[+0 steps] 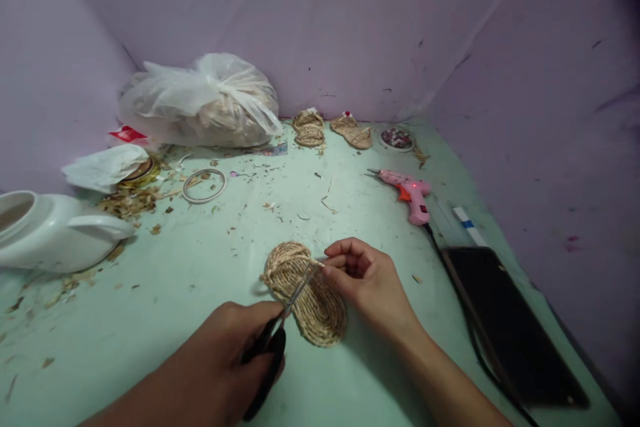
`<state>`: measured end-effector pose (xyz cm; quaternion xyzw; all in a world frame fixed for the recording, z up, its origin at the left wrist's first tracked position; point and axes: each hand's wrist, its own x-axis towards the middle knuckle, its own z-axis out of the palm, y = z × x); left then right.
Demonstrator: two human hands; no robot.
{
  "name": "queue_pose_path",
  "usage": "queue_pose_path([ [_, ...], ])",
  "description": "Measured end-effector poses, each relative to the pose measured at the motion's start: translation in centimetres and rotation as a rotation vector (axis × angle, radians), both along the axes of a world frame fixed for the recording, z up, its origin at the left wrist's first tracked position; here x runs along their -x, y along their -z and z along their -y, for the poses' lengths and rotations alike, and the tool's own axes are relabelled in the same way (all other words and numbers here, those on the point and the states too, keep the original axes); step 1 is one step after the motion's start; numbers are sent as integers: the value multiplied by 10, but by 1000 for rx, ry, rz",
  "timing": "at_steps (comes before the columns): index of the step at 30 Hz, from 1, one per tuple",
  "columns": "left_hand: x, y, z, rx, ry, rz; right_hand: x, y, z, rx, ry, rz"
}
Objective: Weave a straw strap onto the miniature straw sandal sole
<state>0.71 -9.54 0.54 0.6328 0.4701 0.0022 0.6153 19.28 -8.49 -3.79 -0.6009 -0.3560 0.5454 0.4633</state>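
A small slipper of braided straw rope [320, 310] lies on the pale green tabletop, its strap at the far end. My left hand [235, 347] is closed around the black handles of a pair of scissors [299, 293]. The blades reach over the slipper to a loose rope end at the strap's right side. My right hand [363, 273] pinches that straw rope end [317, 263] between thumb and fingers, right by the scissor tips. Whether the blades are fully closed on the rope is too small to tell.
A pink glue gun [413, 193] with a lit red light stands at right, its black cord running past a dark tablet-like slab [510, 327]. A white pitcher [65, 230] lies at left. Behind are a stuffed plastic bag [205, 103], a tape ring [204, 199] and finished-looking sandals [353, 130].
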Motion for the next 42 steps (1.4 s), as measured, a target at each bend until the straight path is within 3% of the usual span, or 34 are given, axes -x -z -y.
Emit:
queue_pose_path([
  [6,-23,-2,-4,-77,-7,-89,3,-4,4,40,-40,-60],
  [14,-23,2,-6,-188,8,-163,2,3,6,10,-59,23],
  [20,-21,4,-8,-81,6,-22,0,0,6,-24,-88,67],
  [26,-19,18,-7,-14,-78,92,0,3,4,33,-58,-81],
  [33,-13,32,-2,-32,-113,105,-2,1,7,60,-217,3],
  [39,-15,24,-2,-39,-65,107,-3,-1,9,60,-323,-32],
  [42,-18,11,-7,84,-19,124,-3,-1,9,78,-307,-48],
])
